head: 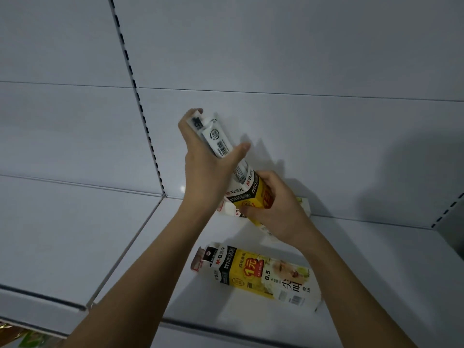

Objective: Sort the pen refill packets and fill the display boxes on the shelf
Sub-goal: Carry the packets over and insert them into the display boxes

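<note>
The bundle of pen refill packets (218,139) is sitting in the left hand (208,159), with its lower end reaching the open mouth of a yellow display box (253,194). That box is being held tilted above the shelf (125,247), and the packets are pointing down into it at a slant, their barcode labels facing the camera. The left hand is gripping the bundle, fingers curled behind it and the thumb stretching across the front. The right hand (273,207) is wrapping around the lower body of the held box, fingers clamped on its sides, steadying it.

Judging from this, the filling of this 1 box is going on but is not finished: most of the packets' length is showing outside the box, so they need pushing down further before the box can be set in place.

Nearer the camera, a 2nd display box (253,275) of the same yellow and white print is lying flat on its side on the shelf, apart from both hands; whether it is holding refills cannot be told. Behind the right hand, a pale carton (302,207) is partly showing against the back panel (301,59), and its contents are hidden too.

No box is standing upright in a finished row, so a good part of the task seems to be remaining.
</note>
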Available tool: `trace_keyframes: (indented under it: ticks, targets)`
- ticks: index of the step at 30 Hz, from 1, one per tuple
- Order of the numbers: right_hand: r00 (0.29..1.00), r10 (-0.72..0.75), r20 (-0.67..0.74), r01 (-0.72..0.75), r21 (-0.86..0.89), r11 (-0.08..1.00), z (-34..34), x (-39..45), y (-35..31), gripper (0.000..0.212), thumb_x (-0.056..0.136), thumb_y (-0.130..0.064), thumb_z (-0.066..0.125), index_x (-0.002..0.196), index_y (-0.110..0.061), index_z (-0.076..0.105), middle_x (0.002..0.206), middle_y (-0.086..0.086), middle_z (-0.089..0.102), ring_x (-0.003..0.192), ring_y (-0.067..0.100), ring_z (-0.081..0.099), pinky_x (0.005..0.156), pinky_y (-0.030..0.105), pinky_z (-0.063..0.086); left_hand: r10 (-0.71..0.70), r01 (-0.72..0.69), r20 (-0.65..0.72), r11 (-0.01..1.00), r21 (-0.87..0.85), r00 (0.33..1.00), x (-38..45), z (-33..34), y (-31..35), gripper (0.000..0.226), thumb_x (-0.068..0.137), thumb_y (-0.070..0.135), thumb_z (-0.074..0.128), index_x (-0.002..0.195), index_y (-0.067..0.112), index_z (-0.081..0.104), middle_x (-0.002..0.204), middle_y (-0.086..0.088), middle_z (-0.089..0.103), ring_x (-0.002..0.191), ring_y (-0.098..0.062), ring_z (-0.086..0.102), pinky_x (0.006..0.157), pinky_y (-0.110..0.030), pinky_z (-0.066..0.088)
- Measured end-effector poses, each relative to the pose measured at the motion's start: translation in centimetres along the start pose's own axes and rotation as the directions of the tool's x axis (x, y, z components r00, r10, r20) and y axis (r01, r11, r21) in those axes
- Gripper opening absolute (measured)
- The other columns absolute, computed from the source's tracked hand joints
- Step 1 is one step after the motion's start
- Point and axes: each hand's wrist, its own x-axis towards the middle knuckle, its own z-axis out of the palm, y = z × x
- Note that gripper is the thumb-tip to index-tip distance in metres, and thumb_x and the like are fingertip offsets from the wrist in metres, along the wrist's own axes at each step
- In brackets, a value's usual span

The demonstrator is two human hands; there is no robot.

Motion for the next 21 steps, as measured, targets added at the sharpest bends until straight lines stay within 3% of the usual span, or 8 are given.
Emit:
trace_keyframes:
  ticks: [3, 6, 8, 11, 14, 17, 21]
  targets:
    - [1.000, 0.002, -0.014, -0.002, -0.003, 1.000, -0.6, -0.1, 0.3, 0.055, 0.076, -0.010, 0.083, 0.117, -0.032, 0.055, 0.107, -0.017, 0.068, 0.100, 0.004, 0.066, 0.090, 0.039, 0.057, 0.004, -0.003, 0.033, 1.000, -0.029, 0.999, 0.2, -0.5, 0.0, 0.054, 0.094, 0.022, 0.065, 0.134, 0.023, 0.029, 0.104, 0.008, 0.053, 0.084, 0.005, 0.064, 0.065, -0.014, 0.053]
    - [1.000, -0.001, -0.028, 0.001, -0.013, 1.000, -0.9, 0.0, 0.3, 0.056, 0.075, -0.011, 0.084, 0.116, -0.035, 0.054, 0.108, -0.016, 0.067, 0.102, 0.005, 0.066, 0.090, 0.040, 0.057, -0.012, 0.002, 0.099, 0.995, 0.103, 0.995, 0.5, -1.1, -0.2, 0.021, 0.099, 0.023, 0.056, 0.119, 0.024, 0.050, 0.105, 0.006, 0.061, 0.079, 0.011, 0.059, 0.060, -0.009, 0.048]
    - [1.000, -0.005, -0.031, 0.005, -0.007, 1.000, -0.9, 0.1, 0.2, 0.057, 0.075, -0.011, 0.084, 0.117, -0.034, 0.054, 0.108, -0.016, 0.067, 0.102, 0.005, 0.066, 0.089, 0.040, 0.057, -0.029, 0.014, 0.111, 0.991, 0.132, 0.993, 0.5, -1.4, -0.3, 0.031, 0.094, 0.018, 0.065, 0.120, 0.025, 0.050, 0.105, 0.006, 0.062, 0.077, 0.011, 0.061, 0.059, -0.011, 0.050]
    - [1.000, -0.010, -0.027, 0.010, -0.012, 1.000, -1.0, 0.0, 0.1, 0.057, 0.075, -0.012, 0.084, 0.118, -0.033, 0.054, 0.109, -0.016, 0.067, 0.101, 0.004, 0.066, 0.089, 0.039, 0.057, -0.089, 0.082, 0.164, 0.995, 0.049, 0.983, 0.3, -1.9, -0.5, 0.064, 0.084, 0.007, 0.075, 0.127, 0.035, 0.037, 0.100, 0.005, 0.059, 0.077, -0.005, 0.070, 0.058, -0.019, 0.056]
    - [1.000, -0.006, -0.024, 0.006, -0.030, 1.000, -1.0, 0.0, 0.2, 0.056, 0.075, -0.013, 0.084, 0.118, -0.033, 0.054, 0.108, -0.017, 0.067, 0.101, 0.003, 0.065, 0.088, 0.039, 0.058, -0.108, 0.066, 0.239, 0.982, 0.177, 0.965, 0.1, -2.0, -0.5, 0.025, 0.097, 0.018, 0.060, 0.122, 0.023, 0.057, 0.110, 0.000, 0.063, 0.085, -0.014, 0.070, 0.065, -0.025, 0.060]
    - [1.000, -0.006, -0.025, 0.005, -0.043, 0.999, -1.2, 0.0, 0.3, 0.056, 0.075, -0.013, 0.084, 0.118, -0.033, 0.054, 0.109, -0.016, 0.067, 0.102, 0.004, 0.065, 0.088, 0.039, 0.057, -0.128, 0.087, 0.202, 0.976, 0.199, 0.971, 0.1, -2.3, -0.7, 0.027, 0.104, 0.015, 0.042, 0.117, 0.017, 0.066, 0.109, 0.000, 0.064, 0.092, -0.014, 0.067, 0.067, -0.017, 0.056]
    - [1.000, 0.000, -0.021, -0.002, -0.082, 0.997, -1.3, -0.1, 0.5, 0.057, 0.075, -0.015, 0.084, 0.119, -0.033, 0.054, 0.109, -0.016, 0.067, 0.100, 0.002, 0.065, 0.087, 0.038, 0.058, -0.180, 0.150, 0.207, 0.977, 0.154, 0.962, 0.4, -2.6, -0.8, 0.017, 0.093, 0.009, 0.064, 0.106, 0.020, 0.063, 0.090, 0.005, 0.070, 0.079, -0.011, 0.071, 0.062, -0.021, 0.058]
